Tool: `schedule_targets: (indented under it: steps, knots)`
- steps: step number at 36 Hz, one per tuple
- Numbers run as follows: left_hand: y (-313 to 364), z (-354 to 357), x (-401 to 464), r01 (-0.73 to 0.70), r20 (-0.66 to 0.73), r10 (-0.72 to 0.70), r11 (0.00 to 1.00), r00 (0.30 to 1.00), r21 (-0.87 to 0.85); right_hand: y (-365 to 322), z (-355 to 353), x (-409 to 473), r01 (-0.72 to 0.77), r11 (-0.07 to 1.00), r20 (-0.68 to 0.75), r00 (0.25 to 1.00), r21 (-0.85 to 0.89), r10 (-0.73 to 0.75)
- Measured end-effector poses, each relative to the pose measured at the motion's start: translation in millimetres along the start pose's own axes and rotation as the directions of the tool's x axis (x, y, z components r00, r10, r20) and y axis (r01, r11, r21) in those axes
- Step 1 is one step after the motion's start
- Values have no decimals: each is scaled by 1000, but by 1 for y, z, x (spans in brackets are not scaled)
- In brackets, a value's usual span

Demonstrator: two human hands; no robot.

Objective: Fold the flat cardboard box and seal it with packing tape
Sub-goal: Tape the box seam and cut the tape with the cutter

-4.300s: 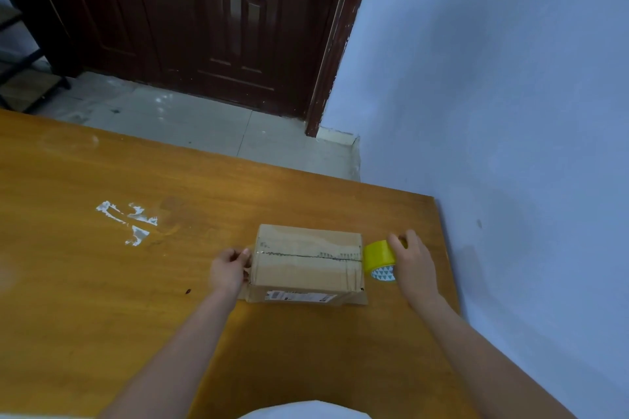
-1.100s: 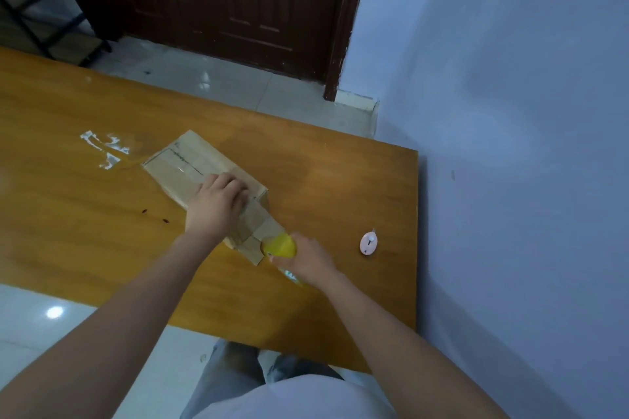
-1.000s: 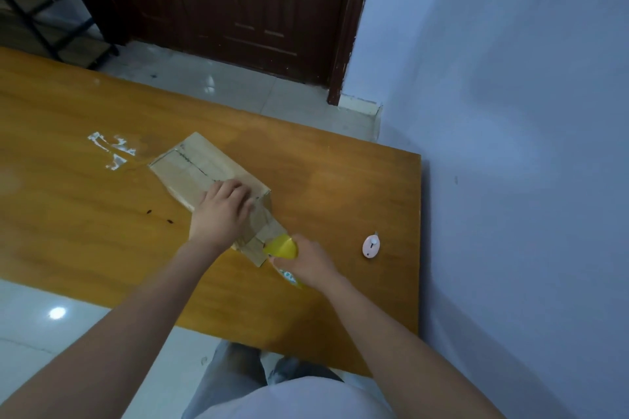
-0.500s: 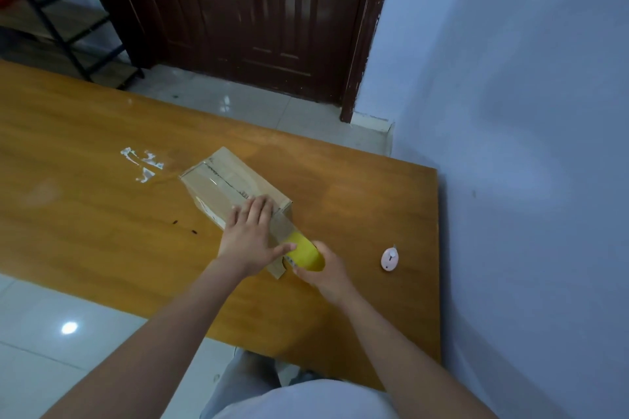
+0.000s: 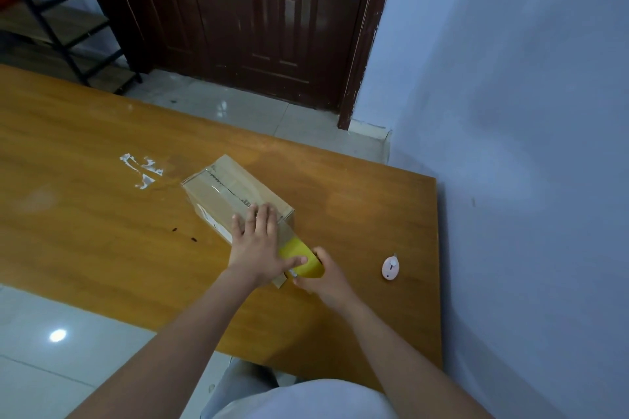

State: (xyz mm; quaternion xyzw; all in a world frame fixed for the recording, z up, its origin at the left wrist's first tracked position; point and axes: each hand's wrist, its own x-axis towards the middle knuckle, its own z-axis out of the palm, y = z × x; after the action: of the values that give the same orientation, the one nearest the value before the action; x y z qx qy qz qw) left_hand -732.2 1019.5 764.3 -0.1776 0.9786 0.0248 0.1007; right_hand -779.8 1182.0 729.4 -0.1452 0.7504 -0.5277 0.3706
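L hand (image 5: 256,241) flat, fingers straight, pressing box (image 5: 235,196) top at near end | R hand (image 5: 321,277) gripping yellow tape roll (image 5: 301,260) at box's near edge | box on tabletop (image 5: 85,214) | tip: keep strip taut, rub down.

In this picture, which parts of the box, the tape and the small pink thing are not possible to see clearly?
All in the head view:
- Box near end: covered by the left hand and the tape roll, so the seal there is hidden.
- Tape roll: the right hand hides its near side; any tape strip is too clear to trace.
- Box label: too small to read.
- Pink object: too small to identify.
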Motion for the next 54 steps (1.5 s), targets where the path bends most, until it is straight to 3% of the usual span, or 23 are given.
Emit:
schedule_targets:
  steps: [11,26,28,30,33,36,38,42,48,54]
  knots:
    - [6,5,-1,35,-33,-34,999,999,41,8,4,2,-128,992,26,991,-21,128]
    - [10,12,4,83,-77,-80,996,994,36,12,-7,11,-66,991,97,992,-120,78]
    - [9,12,4,81,-80,-78,996,994,33,14,-22,11,-92,994,-14,996,-51,92]
    - [9,12,3,80,-81,-78,996,994,26,18,-45,13,-126,988,-266,959,-94,97]
    - [10,11,3,82,-79,-79,996,994,39,28,-80,16,-337,897,-595,796,-288,108]
    - [9,11,2,83,-81,-79,995,994,49,38,-106,14,-501,837,-734,650,-220,196]
    - [9,11,1,83,-83,-79,995,993,52,45,-116,14,-569,805,-726,623,-167,290]
    - [9,11,2,89,-66,-88,996,994,15,57,-120,15,-662,730,-661,625,-167,415]
    - [10,12,2,100,-49,-100,995,994,2,62,-120,14,-651,648,-636,703,-395,319]
    - [12,12,0,118,-56,-118,993,991,5,62,-118,16,-513,739,-547,804,-437,234]
